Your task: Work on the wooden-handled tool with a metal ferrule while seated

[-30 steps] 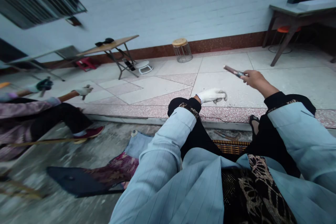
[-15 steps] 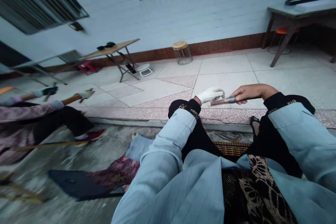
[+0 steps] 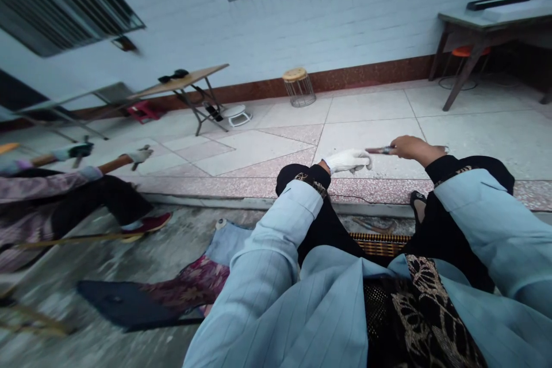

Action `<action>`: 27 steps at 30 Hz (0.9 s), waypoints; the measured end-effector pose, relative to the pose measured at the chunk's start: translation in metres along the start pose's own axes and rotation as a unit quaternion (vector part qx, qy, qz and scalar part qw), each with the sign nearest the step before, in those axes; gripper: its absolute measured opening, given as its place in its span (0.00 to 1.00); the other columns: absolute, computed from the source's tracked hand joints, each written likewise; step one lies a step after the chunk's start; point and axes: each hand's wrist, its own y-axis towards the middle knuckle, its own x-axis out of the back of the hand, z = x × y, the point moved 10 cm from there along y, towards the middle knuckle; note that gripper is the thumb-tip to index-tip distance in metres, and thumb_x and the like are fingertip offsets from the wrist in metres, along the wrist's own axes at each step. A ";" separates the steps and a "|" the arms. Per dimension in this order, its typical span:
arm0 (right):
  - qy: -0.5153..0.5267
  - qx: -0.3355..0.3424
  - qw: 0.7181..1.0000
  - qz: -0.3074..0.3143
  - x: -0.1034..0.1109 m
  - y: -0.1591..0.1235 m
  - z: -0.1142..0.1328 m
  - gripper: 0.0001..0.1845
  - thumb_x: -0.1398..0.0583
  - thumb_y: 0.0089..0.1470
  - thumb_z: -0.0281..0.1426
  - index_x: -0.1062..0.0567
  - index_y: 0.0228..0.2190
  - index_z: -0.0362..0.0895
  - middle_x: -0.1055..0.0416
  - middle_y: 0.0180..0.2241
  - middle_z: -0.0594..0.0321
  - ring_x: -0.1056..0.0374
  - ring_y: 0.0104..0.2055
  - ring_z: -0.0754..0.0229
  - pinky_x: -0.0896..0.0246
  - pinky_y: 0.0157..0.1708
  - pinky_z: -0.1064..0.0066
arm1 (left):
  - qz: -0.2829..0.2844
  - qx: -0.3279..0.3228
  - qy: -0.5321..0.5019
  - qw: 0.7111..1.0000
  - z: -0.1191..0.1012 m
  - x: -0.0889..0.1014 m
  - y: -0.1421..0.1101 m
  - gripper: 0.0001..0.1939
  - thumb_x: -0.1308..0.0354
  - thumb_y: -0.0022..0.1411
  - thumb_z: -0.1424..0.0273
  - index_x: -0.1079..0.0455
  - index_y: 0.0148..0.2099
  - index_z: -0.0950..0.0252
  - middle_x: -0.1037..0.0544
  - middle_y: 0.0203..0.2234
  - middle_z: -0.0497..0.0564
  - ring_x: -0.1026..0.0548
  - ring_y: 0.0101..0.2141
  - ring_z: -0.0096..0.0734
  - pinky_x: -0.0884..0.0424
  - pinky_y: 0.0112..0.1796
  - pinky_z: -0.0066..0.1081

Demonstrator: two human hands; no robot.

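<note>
Tiled paving ran back to a white wall, with a lower concrete strip near the viewer. At far left a seated co-worker's gloved hands each held a small tool, and a long stick lay by that person's red shoe. Behind them stood a folding worktop with dark things on it, and farther right a round wire stool.

Near the middle, over the knee, the left hand wore a white glove, its fingers curled loosely inward; whether that grip had hold of anything could not be told. Just to its right the bare right hand was closed round a slim brownish tool with a metal band, held nearly level, tip pointing left toward the glove and close to it, above the tiles.

At far right a grey worktop carried a flat dark tray, an orange stool beneath.
</note>
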 end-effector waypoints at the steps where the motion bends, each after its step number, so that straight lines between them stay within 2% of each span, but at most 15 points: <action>1: -0.006 0.023 0.997 0.076 -0.018 -0.004 0.006 0.09 0.37 0.54 0.36 0.22 0.29 0.42 0.29 0.23 0.58 0.33 0.28 0.58 0.43 0.31 0.66 | -0.015 0.002 0.009 1.000 0.000 0.004 0.000 0.15 0.48 0.63 0.59 0.27 0.39 0.64 0.37 0.21 0.45 0.39 0.22 0.24 0.35 0.26 0.25; 2: 0.009 0.049 0.986 0.157 -0.036 -0.011 0.012 0.10 0.37 0.54 0.37 0.22 0.29 0.42 0.31 0.22 0.60 0.35 0.25 0.60 0.44 0.29 0.67 | -0.027 0.001 0.019 0.999 0.000 0.008 0.001 0.15 0.49 0.63 0.60 0.27 0.38 0.64 0.37 0.20 0.45 0.38 0.22 0.24 0.36 0.26 0.25; 4: 0.072 0.113 0.945 0.300 -0.060 -0.033 0.028 0.13 0.36 0.52 0.40 0.22 0.32 0.42 0.32 0.20 0.64 0.39 0.22 0.63 0.45 0.26 0.70 | -0.043 -0.005 0.036 0.998 0.002 0.013 0.002 0.15 0.50 0.64 0.60 0.27 0.38 0.64 0.38 0.21 0.45 0.38 0.22 0.24 0.36 0.25 0.25; 6: 0.142 0.186 0.899 0.371 -0.059 -0.056 0.047 0.17 0.35 0.50 0.44 0.22 0.35 0.43 0.31 0.22 0.66 0.40 0.23 0.65 0.44 0.26 0.71 | -0.052 -0.014 0.048 0.997 0.004 0.016 0.003 0.15 0.51 0.64 0.60 0.27 0.39 0.64 0.38 0.21 0.45 0.38 0.23 0.24 0.37 0.25 0.25; 8: 0.211 0.246 0.878 0.353 -0.037 -0.068 0.062 0.18 0.36 0.51 0.45 0.22 0.35 0.43 0.30 0.25 0.65 0.39 0.25 0.65 0.43 0.28 0.72 | -0.057 -0.018 0.046 0.997 0.006 0.016 0.005 0.15 0.50 0.64 0.60 0.28 0.39 0.65 0.36 0.22 0.45 0.37 0.23 0.24 0.37 0.24 0.24; 10: 0.304 0.250 0.885 0.248 -0.002 -0.062 0.062 0.16 0.37 0.53 0.45 0.22 0.35 0.44 0.29 0.26 0.65 0.39 0.25 0.65 0.42 0.28 0.72 | -0.056 -0.017 0.032 0.998 0.008 0.014 0.006 0.15 0.49 0.64 0.59 0.28 0.40 0.65 0.36 0.22 0.46 0.37 0.23 0.24 0.37 0.24 0.24; 13: 0.409 0.184 0.891 0.065 0.037 -0.043 0.038 0.14 0.40 0.57 0.43 0.25 0.32 0.45 0.28 0.28 0.63 0.39 0.25 0.65 0.42 0.27 0.72 | -0.048 -0.020 -0.003 0.999 0.005 0.008 0.007 0.16 0.50 0.64 0.58 0.29 0.40 0.64 0.37 0.21 0.45 0.38 0.22 0.24 0.35 0.25 0.24; 16: 0.422 0.103 0.900 -0.035 0.042 -0.023 0.013 0.15 0.42 0.59 0.43 0.27 0.32 0.44 0.27 0.29 0.59 0.37 0.25 0.64 0.41 0.25 0.72 | -0.031 -0.019 -0.020 0.999 0.002 0.003 0.005 0.16 0.50 0.64 0.57 0.28 0.40 0.63 0.38 0.21 0.46 0.37 0.22 0.24 0.34 0.26 0.25; 19: 0.330 0.028 0.940 -0.080 0.034 -0.005 -0.002 0.15 0.42 0.59 0.42 0.25 0.35 0.42 0.25 0.29 0.56 0.35 0.26 0.62 0.42 0.24 0.72 | -0.010 0.004 -0.018 1.000 0.007 -0.001 0.003 0.17 0.45 0.59 0.55 0.26 0.39 0.63 0.35 0.21 0.48 0.34 0.23 0.27 0.32 0.26 0.29; 21: 0.204 -0.016 0.975 -0.084 0.027 0.001 -0.006 0.15 0.41 0.58 0.41 0.23 0.37 0.42 0.25 0.29 0.56 0.32 0.27 0.60 0.42 0.26 0.70 | -0.005 0.022 -0.016 1.000 0.012 -0.001 0.001 0.16 0.41 0.55 0.55 0.26 0.37 0.62 0.35 0.20 0.50 0.33 0.22 0.30 0.32 0.25 0.32; 23: 0.067 -0.027 0.996 -0.058 0.016 0.003 -0.001 0.13 0.39 0.56 0.39 0.22 0.37 0.42 0.24 0.29 0.55 0.30 0.29 0.57 0.42 0.29 0.68 | -0.003 0.030 -0.019 0.999 0.015 -0.001 -0.001 0.16 0.39 0.51 0.54 0.26 0.34 0.61 0.35 0.18 0.51 0.33 0.21 0.32 0.33 0.24 0.33; 25: -0.029 -0.002 0.999 0.022 -0.007 -0.001 0.008 0.12 0.38 0.55 0.38 0.21 0.33 0.41 0.26 0.26 0.54 0.31 0.29 0.56 0.43 0.29 0.67 | -0.004 0.031 -0.024 0.999 0.016 -0.001 -0.002 0.17 0.37 0.47 0.52 0.26 0.32 0.60 0.36 0.17 0.51 0.33 0.20 0.33 0.33 0.24 0.35; 27: -0.044 0.043 0.984 0.167 -0.041 -0.014 0.018 0.12 0.37 0.54 0.38 0.22 0.31 0.40 0.28 0.23 0.56 0.34 0.25 0.59 0.44 0.27 0.67 | -0.012 0.030 -0.027 0.999 0.013 -0.001 -0.004 0.18 0.36 0.45 0.52 0.26 0.31 0.61 0.36 0.16 0.51 0.32 0.21 0.34 0.33 0.25 0.36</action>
